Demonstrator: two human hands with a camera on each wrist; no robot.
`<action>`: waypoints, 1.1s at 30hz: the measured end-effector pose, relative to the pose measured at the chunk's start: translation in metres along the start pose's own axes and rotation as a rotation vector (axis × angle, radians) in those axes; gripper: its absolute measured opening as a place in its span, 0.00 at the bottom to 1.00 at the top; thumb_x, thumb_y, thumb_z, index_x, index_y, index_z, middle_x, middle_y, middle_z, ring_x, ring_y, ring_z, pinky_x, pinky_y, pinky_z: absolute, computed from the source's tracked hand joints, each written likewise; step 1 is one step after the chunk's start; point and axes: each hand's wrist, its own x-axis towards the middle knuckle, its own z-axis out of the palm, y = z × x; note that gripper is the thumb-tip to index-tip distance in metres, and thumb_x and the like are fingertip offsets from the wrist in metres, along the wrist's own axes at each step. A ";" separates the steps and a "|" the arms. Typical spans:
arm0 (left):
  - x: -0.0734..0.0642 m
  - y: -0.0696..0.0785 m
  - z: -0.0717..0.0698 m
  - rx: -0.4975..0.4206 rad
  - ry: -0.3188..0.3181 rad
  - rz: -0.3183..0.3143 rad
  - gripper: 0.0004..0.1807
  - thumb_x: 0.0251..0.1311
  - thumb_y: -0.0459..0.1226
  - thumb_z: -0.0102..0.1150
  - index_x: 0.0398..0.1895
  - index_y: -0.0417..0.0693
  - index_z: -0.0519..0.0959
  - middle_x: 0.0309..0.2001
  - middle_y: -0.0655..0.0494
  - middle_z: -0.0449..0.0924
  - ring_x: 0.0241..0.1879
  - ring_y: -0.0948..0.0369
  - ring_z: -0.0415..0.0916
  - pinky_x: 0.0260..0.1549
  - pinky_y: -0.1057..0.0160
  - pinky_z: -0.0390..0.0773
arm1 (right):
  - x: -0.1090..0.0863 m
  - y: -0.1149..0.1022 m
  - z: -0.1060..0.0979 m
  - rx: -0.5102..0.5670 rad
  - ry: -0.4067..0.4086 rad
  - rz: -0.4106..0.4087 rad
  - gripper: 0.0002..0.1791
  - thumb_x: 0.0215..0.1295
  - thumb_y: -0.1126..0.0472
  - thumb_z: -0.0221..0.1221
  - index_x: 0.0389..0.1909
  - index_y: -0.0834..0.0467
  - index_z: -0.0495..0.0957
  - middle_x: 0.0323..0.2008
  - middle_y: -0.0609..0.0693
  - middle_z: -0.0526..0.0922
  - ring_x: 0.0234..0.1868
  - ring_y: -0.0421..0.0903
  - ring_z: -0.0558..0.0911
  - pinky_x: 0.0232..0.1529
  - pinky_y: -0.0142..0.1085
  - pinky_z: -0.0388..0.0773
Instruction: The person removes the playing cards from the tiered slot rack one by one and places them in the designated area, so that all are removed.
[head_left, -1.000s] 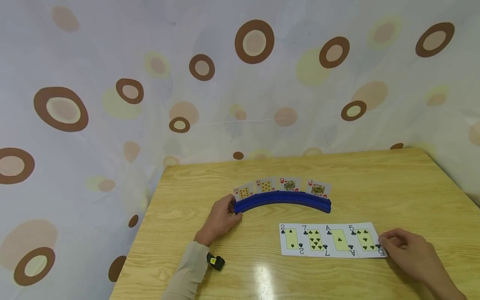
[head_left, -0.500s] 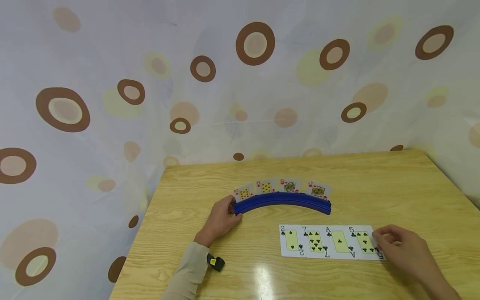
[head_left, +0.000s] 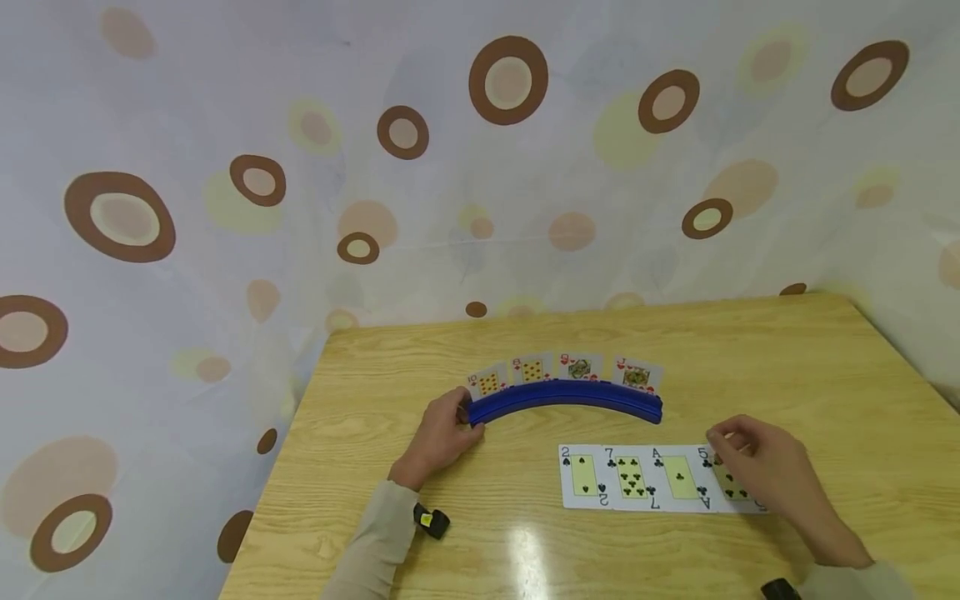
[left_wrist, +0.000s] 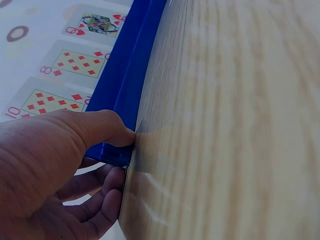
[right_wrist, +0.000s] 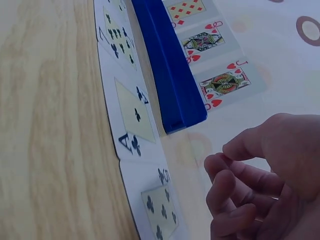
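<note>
My left hand [head_left: 440, 433] grips the left end of a curved blue card holder [head_left: 566, 392], thumb against its front and fingers behind. Out of the holder stand a ten of diamonds [head_left: 489, 382], an eight of diamonds [head_left: 532, 370], a queen of hearts [head_left: 580, 367] and a jack of hearts [head_left: 637, 377]. Nearer me lie a two of spades [head_left: 582, 477], a seven of clubs [head_left: 631, 477], an ace of clubs [head_left: 679, 477] and a five of clubs [right_wrist: 161, 210] in a row. Over the five hovers my right hand [head_left: 772, 467], fingers loosely curled, holding nothing.
The wooden table [head_left: 810, 367] meets a patterned cloth backdrop [head_left: 570, 183] along its far edge, and more cloth hangs at its left and right sides. A dark wrist strap [head_left: 431, 521] shows beside the left sleeve.
My right hand has moved left and away from me, from the right edge of the five of clubs to above its upper part. The left hand stays at the card holder.
</note>
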 end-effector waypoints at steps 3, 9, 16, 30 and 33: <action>-0.001 -0.001 0.000 0.004 0.002 0.000 0.15 0.68 0.35 0.71 0.53 0.41 0.78 0.44 0.50 0.83 0.40 0.61 0.75 0.42 0.64 0.77 | 0.005 -0.005 0.004 0.020 0.027 -0.024 0.15 0.81 0.55 0.61 0.50 0.64 0.86 0.33 0.50 0.88 0.27 0.34 0.78 0.28 0.33 0.72; 0.001 -0.001 -0.001 0.011 0.007 0.004 0.15 0.68 0.35 0.71 0.53 0.40 0.79 0.45 0.50 0.83 0.40 0.61 0.76 0.42 0.64 0.78 | 0.015 -0.016 0.013 0.069 0.114 -0.065 0.12 0.80 0.57 0.63 0.49 0.63 0.86 0.34 0.54 0.89 0.26 0.30 0.76 0.26 0.32 0.74; 0.001 -0.001 -0.001 0.007 -0.001 -0.013 0.16 0.69 0.35 0.71 0.55 0.40 0.78 0.46 0.49 0.83 0.41 0.60 0.76 0.44 0.62 0.78 | 0.025 -0.031 0.023 0.151 0.130 -0.084 0.14 0.80 0.58 0.63 0.55 0.63 0.84 0.47 0.66 0.90 0.28 0.28 0.79 0.24 0.32 0.78; -0.001 -0.001 -0.001 0.000 -0.006 -0.017 0.16 0.69 0.35 0.71 0.55 0.40 0.78 0.45 0.50 0.82 0.41 0.60 0.75 0.43 0.64 0.77 | 0.038 -0.046 0.040 0.197 0.104 -0.063 0.25 0.79 0.58 0.64 0.70 0.66 0.76 0.61 0.68 0.85 0.40 0.30 0.81 0.32 0.27 0.79; -0.001 -0.001 0.000 -0.002 -0.004 -0.018 0.16 0.69 0.35 0.71 0.55 0.40 0.78 0.46 0.50 0.82 0.41 0.60 0.75 0.43 0.64 0.77 | 0.042 -0.048 0.044 0.210 0.124 -0.066 0.26 0.79 0.58 0.63 0.71 0.66 0.75 0.60 0.68 0.86 0.38 0.24 0.78 0.31 0.27 0.78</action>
